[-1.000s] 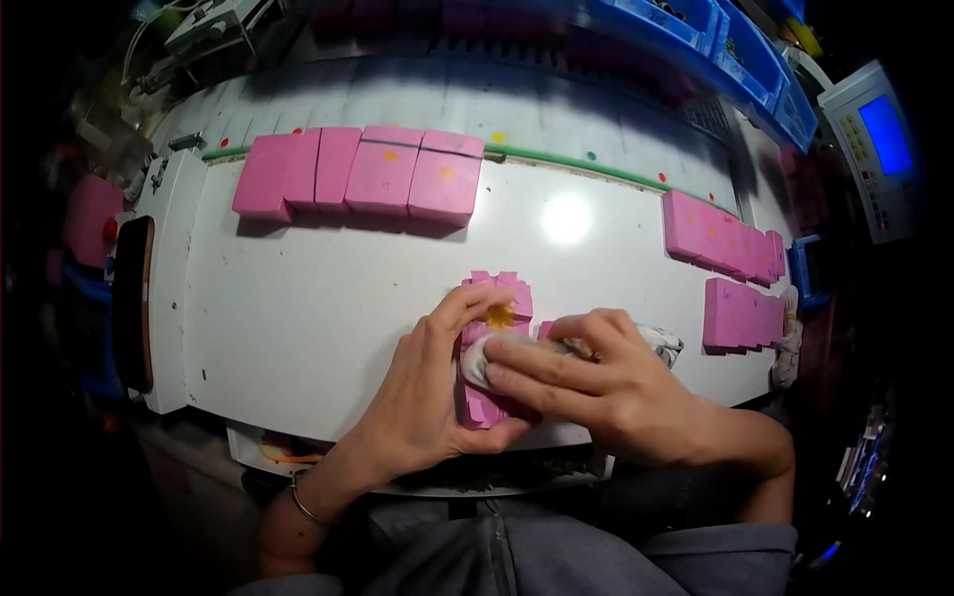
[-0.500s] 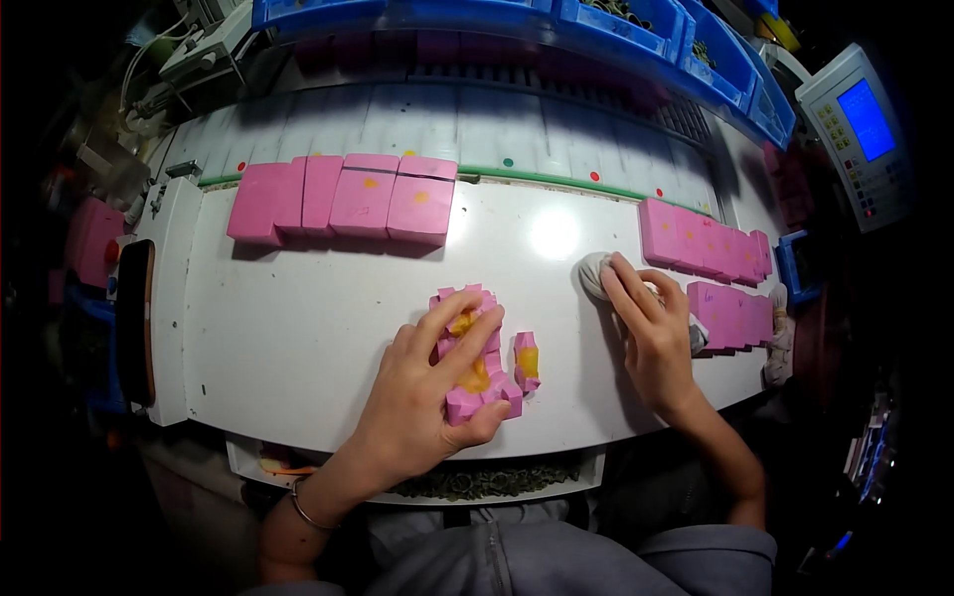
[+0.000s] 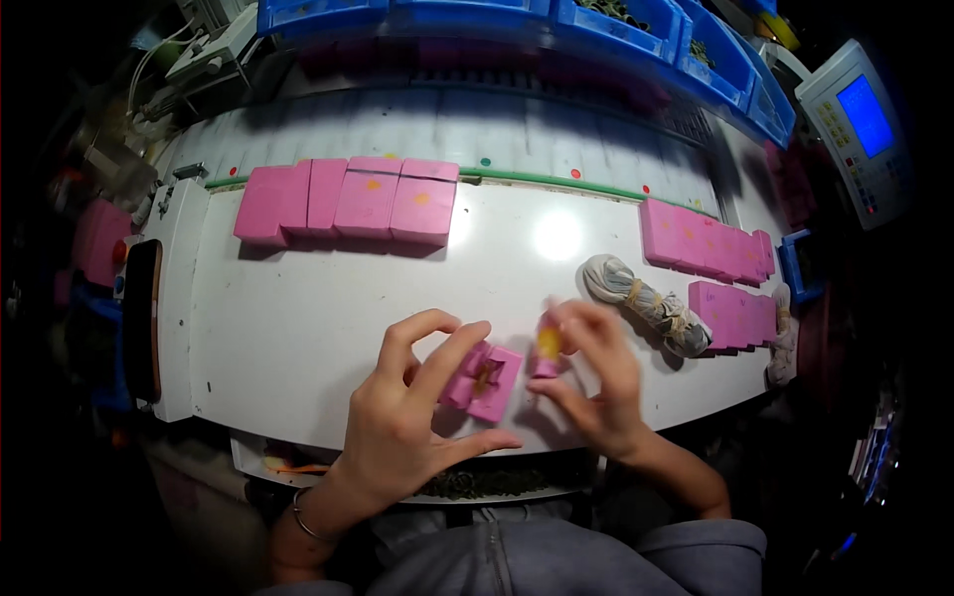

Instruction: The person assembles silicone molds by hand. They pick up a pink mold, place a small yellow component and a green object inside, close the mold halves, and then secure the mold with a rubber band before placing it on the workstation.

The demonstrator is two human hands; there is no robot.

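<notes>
My left hand [image 3: 402,417] curves around a pink, stepped block [image 3: 494,382] with a dark hollow in it. Its thumb and forefinger are spread apart, with small gaps showing between their tips and the block. To the right, my right hand [image 3: 606,382] pinches a small pink piece with a yellow middle [image 3: 548,346] between thumb and fingers. Motion blurs that hand and piece slightly. Beyond my right hand lies a grey-white bundle [image 3: 646,303], bound with tan bands, touched by neither hand.
Pink blocks [image 3: 368,204] stand in a row at the back left of the white table [image 3: 288,328]; two more rows [image 3: 701,238] are at the right. Blue bins [image 3: 636,35] hang above the far side. A keypad with a blue screen [image 3: 857,129] is far right.
My right hand has left the bundle, moved left and picked up the small pink-and-yellow piece. The larger block has turned and shows its dark hollow; my left hand's fingers have opened around it.
</notes>
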